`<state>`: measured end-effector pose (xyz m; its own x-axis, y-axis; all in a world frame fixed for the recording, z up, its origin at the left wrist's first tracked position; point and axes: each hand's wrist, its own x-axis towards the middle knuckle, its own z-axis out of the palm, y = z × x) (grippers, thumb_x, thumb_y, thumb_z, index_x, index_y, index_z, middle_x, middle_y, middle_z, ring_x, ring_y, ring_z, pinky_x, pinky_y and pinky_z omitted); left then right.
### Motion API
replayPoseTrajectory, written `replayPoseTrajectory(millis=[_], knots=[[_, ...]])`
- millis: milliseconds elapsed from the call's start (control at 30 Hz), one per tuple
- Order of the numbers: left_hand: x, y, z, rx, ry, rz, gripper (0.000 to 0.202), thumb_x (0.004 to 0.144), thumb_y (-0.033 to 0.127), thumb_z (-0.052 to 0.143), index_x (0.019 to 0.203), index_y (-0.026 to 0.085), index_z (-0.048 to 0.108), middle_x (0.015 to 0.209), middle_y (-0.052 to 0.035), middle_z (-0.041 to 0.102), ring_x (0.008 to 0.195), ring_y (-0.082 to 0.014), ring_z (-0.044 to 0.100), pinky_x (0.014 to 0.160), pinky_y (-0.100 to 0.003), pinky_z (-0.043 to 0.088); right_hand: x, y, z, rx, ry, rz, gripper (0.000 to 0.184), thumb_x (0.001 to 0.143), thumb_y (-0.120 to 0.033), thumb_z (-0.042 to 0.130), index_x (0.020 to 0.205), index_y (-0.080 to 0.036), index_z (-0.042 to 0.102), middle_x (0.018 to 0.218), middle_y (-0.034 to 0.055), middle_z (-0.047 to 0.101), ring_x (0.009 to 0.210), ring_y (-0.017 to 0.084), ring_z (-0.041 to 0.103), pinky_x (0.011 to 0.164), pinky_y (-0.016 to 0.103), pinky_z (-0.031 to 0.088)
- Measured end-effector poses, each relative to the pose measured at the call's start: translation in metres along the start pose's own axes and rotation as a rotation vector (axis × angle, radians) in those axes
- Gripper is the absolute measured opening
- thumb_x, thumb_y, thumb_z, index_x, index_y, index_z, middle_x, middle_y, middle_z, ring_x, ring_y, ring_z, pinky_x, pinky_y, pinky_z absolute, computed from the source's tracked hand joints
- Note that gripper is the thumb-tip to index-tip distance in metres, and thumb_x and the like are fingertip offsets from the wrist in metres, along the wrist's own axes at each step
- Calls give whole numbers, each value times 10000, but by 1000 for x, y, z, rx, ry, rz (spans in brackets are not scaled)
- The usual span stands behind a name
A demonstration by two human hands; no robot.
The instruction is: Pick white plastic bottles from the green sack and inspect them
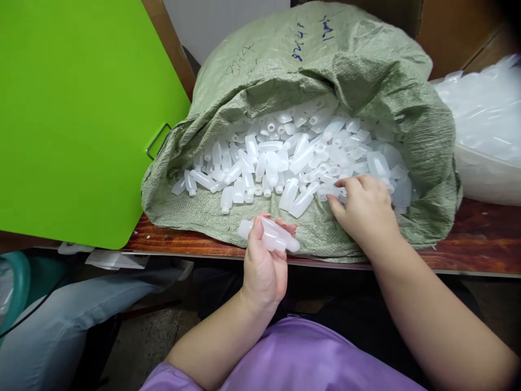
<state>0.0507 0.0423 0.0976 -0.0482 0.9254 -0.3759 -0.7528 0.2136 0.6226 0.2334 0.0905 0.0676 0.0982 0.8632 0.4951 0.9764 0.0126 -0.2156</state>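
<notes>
Low in the middle, my left hand (266, 266) is closed around a few small translucent white plastic bottles (271, 234), lying side by side across its palm and fingers. On the right, my right hand (364, 209) reaches over the pile of the same bottles (260, 160), fingers curved down, thumb and forefinger apart. Its fingertips are at the bottles by the pile's front edge; the other fingers are partly hidden behind the hand. The pile lies in the wide mouth of a pale green woven sack (252, 70), which rests on its side and has handwritten marks on top.
A bright green panel (81, 119) stands at left, with a metal handle (158, 141) beside the sack. A full clear bag (484, 136) sits at right. The wooden tabletop (484, 233) ends just before me. Another person's jeans leg (73, 320) and a teal bin (20, 282) are lower left.
</notes>
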Motion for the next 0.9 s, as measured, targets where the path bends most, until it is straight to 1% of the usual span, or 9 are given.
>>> replayPoseTrajectory(millis=[133,200,300,433,600,700,800,867,900], knots=[[3,-1,0,40,3,72,284,791,459,609,772,184,540,759,14,565,675,-133,589,626,-227,464,-14,-18,-24,354,-10,-56,245,796,-322,620,983,-180,551,861,67,627,765,207,610,669,333,505],[4,-3,-1,73,-39,116,315,808,474,589,732,174,535,710,16,538,627,-113,545,589,-207,442,-24,-33,-37,564,-76,-209,214,808,-296,627,976,-199,536,829,32,633,711,154,614,632,273,509],[1,-9,-1,129,-86,162,372,848,526,541,739,170,541,675,14,520,617,-100,504,601,-190,430,-39,-53,-48,727,-130,-414,192,833,-223,611,1006,-205,530,889,39,648,816,143,631,720,260,529],[-4,-16,-1,171,-84,198,480,849,644,454,777,179,545,696,4,530,637,-113,504,629,-201,437,-55,-61,-42,792,-62,-425,246,835,-150,603,1063,-205,528,975,52,647,908,130,628,784,253,542],[-8,-20,2,116,-65,113,501,855,667,408,801,187,545,722,-2,523,672,-121,509,668,-206,442,-69,-57,-31,629,113,-569,337,823,-80,584,1134,-209,561,1042,84,641,956,165,632,778,285,556],[-11,-21,4,95,-66,79,478,833,660,465,804,189,545,744,-7,530,690,-128,515,678,-212,446,-68,-58,-34,712,114,-438,293,814,-135,622,1093,-213,574,981,62,658,873,151,648,736,267,557],[-13,-22,4,137,-117,65,465,805,656,520,813,193,549,741,0,535,676,-122,507,652,-203,441,-63,-59,-39,801,-42,-215,74,863,-265,581,854,-195,599,686,-9,624,595,99,593,539,213,490],[-14,-23,4,177,-136,77,471,803,661,519,824,192,556,736,3,538,672,-116,506,637,-192,434,-61,-58,-40,794,-167,-146,311,939,-304,429,676,-187,547,540,-25,532,491,87,519,457,213,417],[-14,-23,4,185,-129,86,475,807,665,508,828,193,556,735,4,539,671,-116,508,631,-189,432,-62,-57,-39,789,-187,-142,350,954,-327,379,677,-186,540,550,-16,529,503,95,519,461,221,416]])
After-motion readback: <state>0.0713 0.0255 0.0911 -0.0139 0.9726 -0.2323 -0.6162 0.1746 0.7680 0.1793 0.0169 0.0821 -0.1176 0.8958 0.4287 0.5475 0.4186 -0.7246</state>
